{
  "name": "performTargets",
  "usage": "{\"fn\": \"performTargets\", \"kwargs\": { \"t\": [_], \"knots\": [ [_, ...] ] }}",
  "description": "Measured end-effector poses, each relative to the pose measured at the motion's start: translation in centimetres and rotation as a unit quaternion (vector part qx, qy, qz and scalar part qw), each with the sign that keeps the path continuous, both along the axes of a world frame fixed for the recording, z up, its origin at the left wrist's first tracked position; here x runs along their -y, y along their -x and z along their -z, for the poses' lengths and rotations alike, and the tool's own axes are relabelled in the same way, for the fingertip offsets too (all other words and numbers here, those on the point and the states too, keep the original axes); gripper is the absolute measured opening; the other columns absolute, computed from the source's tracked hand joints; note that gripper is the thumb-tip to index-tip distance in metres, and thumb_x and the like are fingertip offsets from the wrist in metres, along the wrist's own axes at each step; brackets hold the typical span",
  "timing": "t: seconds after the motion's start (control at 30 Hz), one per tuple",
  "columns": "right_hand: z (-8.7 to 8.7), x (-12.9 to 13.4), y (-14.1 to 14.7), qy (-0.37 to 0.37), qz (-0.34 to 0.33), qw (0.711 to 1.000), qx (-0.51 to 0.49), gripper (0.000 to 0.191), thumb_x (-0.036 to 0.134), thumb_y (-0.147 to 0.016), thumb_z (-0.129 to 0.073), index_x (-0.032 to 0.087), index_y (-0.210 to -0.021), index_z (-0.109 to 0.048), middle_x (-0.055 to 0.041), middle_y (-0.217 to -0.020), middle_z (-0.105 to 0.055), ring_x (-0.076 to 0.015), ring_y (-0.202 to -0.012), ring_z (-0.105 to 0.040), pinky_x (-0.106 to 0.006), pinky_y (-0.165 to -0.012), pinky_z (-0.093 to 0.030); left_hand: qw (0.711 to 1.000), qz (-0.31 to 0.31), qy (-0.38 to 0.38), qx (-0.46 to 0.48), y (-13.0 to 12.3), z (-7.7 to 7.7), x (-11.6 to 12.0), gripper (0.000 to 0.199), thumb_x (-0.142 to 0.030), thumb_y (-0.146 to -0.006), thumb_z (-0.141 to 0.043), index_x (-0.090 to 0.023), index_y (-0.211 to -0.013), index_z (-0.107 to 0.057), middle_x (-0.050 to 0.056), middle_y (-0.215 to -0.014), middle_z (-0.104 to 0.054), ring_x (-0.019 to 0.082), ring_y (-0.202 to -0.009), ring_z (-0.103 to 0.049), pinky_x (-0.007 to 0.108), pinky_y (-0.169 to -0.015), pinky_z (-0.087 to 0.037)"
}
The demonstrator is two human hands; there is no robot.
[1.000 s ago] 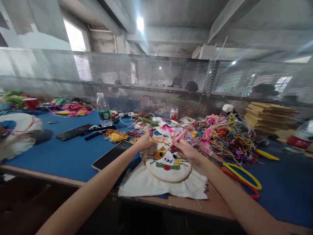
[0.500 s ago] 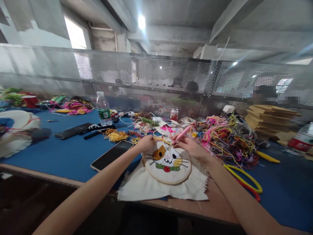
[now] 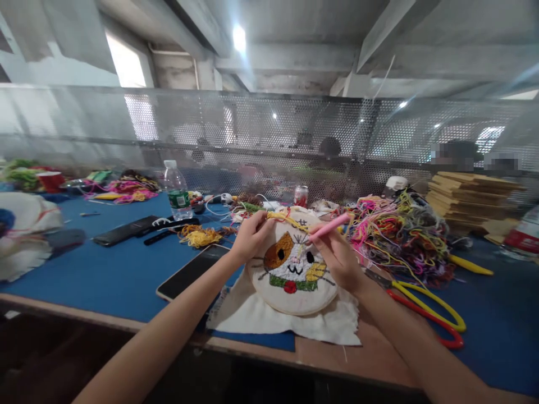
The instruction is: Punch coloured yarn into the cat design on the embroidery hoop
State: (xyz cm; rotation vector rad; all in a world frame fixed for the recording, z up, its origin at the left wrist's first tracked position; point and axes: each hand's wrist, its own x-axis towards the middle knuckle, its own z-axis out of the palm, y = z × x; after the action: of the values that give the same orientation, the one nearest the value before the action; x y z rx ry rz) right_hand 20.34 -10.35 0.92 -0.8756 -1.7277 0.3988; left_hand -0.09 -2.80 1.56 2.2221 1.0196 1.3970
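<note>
A round embroidery hoop (image 3: pixel 295 310) stretches white cloth stitched with a cat's face, tilted up at its far side. My left hand (image 3: pixel 251 235) is closed on the hoop's upper left rim, beside yellow yarn (image 3: pixel 290 217) that runs along the top. A pink punch needle (image 3: pixel 331 226) is in my right hand (image 3: pixel 339 255), its fingers closed round it. Its tip is near the cloth above the cat's right eye; whether it pierces the cloth I cannot tell. Loose white fabric (image 3: pixel 236 322) spreads below the hoop on the table edge.
Scissors (image 3: pixel 433 311) with yellow and red handles lie right of my forearm, before a tangled yarn heap (image 3: pixel 391 241). On the left are a phone (image 3: pixel 189 272), yellow yarn (image 3: pixel 200 235), a water bottle (image 3: pixel 177 193) and another dark phone (image 3: pixel 124 230). Cardboard (image 3: pixel 467 196) is stacked back right.
The hoop's far side has risen, so its face tilts more toward me. My left hand has moved up with it, and my right hand has shifted slightly right with the punch needle.
</note>
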Motion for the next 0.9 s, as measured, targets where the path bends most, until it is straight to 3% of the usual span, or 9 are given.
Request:
{"fn": "performTargets", "kwargs": {
  "t": [0.1, 0.6, 0.9],
  "knots": [
    [0.12, -0.1, -0.08, -0.034, 0.007, 0.999, -0.009, 0.013, 0.028, -0.085, -0.047, 0.026, -0.095, -0.054, -0.004, -0.099, -0.055, -0.0178, -0.089, -0.052, -0.036, -0.082, -0.042, 1.0, 0.017, 0.005, 0.013, 0.08, -0.25, 0.34, 0.024, -0.038, -0.083, -0.043, -0.017, -0.083, -0.053, -0.002, -0.063, -0.045, 0.011, -0.06, -0.04, 0.023, -0.056, -0.031],
    [-0.18, 0.38, -0.06, -0.015, -0.01, 1.0, -0.024, 0.013, 0.03, -0.081, -0.054, 0.029, -0.092, -0.06, -0.0036, -0.097, -0.058, -0.0191, -0.089, -0.053, -0.04, -0.086, -0.042, 0.999, 0.032, -0.011, 0.028, 0.06, -0.31, 0.43, 0.021, -0.035, -0.082, -0.046, -0.017, -0.085, -0.055, -0.002, -0.061, -0.044, 0.01, -0.057, -0.039, 0.022, -0.052, -0.03],
    [0.53, -0.26, -0.23, -0.098, 0.024, 0.992, 0.07, 0.014, 0.021, -0.085, -0.048, 0.026, -0.094, -0.056, -0.0036, -0.099, -0.058, -0.0181, -0.092, -0.055, -0.037, -0.082, -0.045, 0.998, 0.049, -0.019, 0.043, 0.02, -0.46, 0.62, 0.02, -0.033, -0.082, -0.047, -0.016, -0.086, -0.056, -0.003, -0.06, -0.042, 0.009, -0.055, -0.036, 0.022, -0.051, -0.028]
  ]
}}
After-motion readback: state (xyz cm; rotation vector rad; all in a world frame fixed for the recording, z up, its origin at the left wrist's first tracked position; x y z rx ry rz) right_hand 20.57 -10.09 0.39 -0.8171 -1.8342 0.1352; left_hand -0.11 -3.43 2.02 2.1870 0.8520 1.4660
